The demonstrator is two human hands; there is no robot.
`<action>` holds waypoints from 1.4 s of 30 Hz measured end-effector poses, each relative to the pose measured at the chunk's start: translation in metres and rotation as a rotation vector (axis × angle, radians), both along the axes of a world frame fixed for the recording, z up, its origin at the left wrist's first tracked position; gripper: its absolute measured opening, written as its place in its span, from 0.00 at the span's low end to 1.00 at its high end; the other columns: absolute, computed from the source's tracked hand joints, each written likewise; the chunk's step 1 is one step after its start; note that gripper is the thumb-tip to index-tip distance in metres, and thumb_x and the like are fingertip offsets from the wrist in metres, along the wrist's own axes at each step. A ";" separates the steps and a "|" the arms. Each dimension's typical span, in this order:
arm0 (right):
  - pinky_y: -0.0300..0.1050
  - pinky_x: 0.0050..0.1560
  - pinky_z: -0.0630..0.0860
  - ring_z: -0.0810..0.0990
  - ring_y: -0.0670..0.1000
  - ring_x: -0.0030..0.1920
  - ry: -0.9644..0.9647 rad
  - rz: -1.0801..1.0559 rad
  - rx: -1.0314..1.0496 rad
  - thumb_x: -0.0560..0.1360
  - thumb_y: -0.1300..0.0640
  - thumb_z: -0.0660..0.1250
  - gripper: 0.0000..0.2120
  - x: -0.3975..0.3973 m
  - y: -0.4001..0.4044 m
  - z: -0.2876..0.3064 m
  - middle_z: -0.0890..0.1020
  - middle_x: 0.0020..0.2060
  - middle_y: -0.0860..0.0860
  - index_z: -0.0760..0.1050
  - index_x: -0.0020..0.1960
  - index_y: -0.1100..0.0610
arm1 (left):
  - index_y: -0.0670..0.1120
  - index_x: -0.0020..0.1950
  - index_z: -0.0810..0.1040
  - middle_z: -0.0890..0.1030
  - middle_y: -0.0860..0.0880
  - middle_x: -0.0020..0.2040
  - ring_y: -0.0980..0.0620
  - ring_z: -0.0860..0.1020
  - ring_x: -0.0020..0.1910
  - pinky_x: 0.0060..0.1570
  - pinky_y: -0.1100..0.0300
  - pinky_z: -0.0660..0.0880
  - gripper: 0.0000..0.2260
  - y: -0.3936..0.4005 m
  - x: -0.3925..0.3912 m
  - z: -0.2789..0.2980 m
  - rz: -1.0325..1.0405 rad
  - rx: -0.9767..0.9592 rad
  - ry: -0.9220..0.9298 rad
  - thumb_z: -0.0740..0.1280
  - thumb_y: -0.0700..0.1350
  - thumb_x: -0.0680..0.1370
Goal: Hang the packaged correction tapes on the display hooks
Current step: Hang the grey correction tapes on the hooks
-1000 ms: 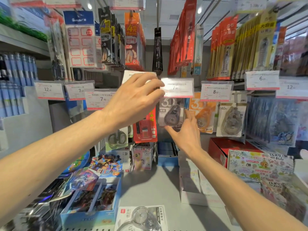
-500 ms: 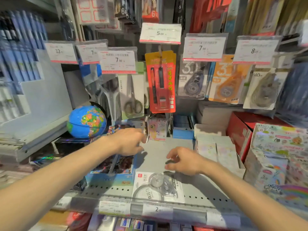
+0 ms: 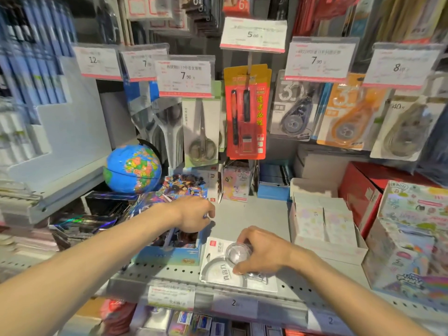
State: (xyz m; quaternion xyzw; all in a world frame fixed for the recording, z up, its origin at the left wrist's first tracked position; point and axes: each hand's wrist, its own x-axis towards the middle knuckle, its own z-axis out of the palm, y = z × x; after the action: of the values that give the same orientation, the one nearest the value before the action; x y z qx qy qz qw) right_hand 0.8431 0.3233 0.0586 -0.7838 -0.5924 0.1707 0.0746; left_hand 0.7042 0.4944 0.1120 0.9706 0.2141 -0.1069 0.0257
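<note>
A white carded pack (image 3: 218,270) with a clear plastic blister lies flat on the grey shelf (image 3: 252,214) near its front edge. My right hand (image 3: 261,251) is curled over the pack's round clear bubble, fingertips on it. My left hand (image 3: 194,214) hovers above the shelf to the left, fingers loosely curled, holding nothing I can see. Correction tape packs hang on hooks at the upper right: a grey one (image 3: 294,110), an orange one (image 3: 346,117) and a beige one (image 3: 404,129).
Price tags (image 3: 185,77) hang in front of the hooks. A red pen pack (image 3: 246,112) and scissors (image 3: 201,132) hang at centre. A globe (image 3: 132,168) stands left. A blue card box (image 3: 174,248) and sticker boxes (image 3: 322,226) flank the pack.
Both hands dropped from the hanging tape packs to the shelf. My right hand moved onto the carded pack and curled over its bubble. The view tilted downward.
</note>
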 end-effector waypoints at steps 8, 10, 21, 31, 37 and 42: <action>0.44 0.48 0.77 0.78 0.44 0.49 0.122 -0.266 0.325 0.64 0.38 0.75 0.30 0.027 -0.015 0.030 0.78 0.51 0.43 0.66 0.58 0.48 | 0.51 0.73 0.71 0.79 0.52 0.65 0.51 0.79 0.59 0.62 0.53 0.75 0.19 -0.016 -0.007 0.027 0.067 -0.294 -0.361 0.60 0.55 0.83; 0.43 0.46 0.74 0.77 0.44 0.50 0.131 -0.328 0.442 0.64 0.38 0.75 0.30 0.026 -0.013 0.036 0.76 0.52 0.43 0.65 0.57 0.47 | 0.53 0.73 0.70 0.81 0.54 0.59 0.54 0.81 0.54 0.59 0.54 0.77 0.19 -0.019 -0.008 0.033 0.076 -0.396 -0.454 0.62 0.55 0.83; 0.46 0.53 0.76 0.75 0.42 0.55 0.126 -0.436 0.807 0.63 0.33 0.72 0.30 -0.002 0.006 0.067 0.73 0.55 0.40 0.60 0.56 0.41 | 0.55 0.62 0.78 0.86 0.53 0.51 0.43 0.85 0.44 0.51 0.42 0.81 0.10 -0.007 -0.008 0.060 -0.041 -0.635 -0.901 0.64 0.44 0.83; 0.27 0.59 0.65 0.67 0.35 0.64 0.011 -0.253 0.863 0.65 0.34 0.73 0.42 0.006 -0.026 0.090 0.62 0.63 0.35 0.55 0.70 0.40 | 0.52 0.60 0.80 0.87 0.53 0.48 0.57 0.85 0.40 0.35 0.68 0.78 0.11 -0.027 0.013 0.085 -0.072 -0.674 -1.028 0.65 0.39 0.82; 0.37 0.71 0.63 0.62 0.39 0.70 -0.047 -0.138 0.830 0.66 0.36 0.75 0.48 0.045 -0.065 0.107 0.59 0.68 0.38 0.50 0.76 0.42 | 0.56 0.60 0.80 0.87 0.58 0.50 0.57 0.84 0.43 0.40 0.61 0.80 0.10 -0.060 0.042 0.103 -0.088 -0.557 -1.054 0.66 0.43 0.82; 0.41 0.74 0.61 0.59 0.40 0.73 -0.052 -0.084 0.816 0.63 0.33 0.75 0.55 0.087 -0.106 0.121 0.55 0.71 0.38 0.44 0.78 0.42 | 0.52 0.62 0.79 0.86 0.58 0.52 0.59 0.84 0.48 0.42 0.64 0.80 0.10 -0.103 0.078 0.121 -0.084 -0.534 -1.074 0.66 0.41 0.82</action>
State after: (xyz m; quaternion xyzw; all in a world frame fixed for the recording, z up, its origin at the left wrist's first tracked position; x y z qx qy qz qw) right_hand 0.9297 0.2172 0.1797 -0.7174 -0.5808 -0.1011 0.3711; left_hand 0.7817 0.3917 0.2330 0.8564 0.0985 0.3476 0.3688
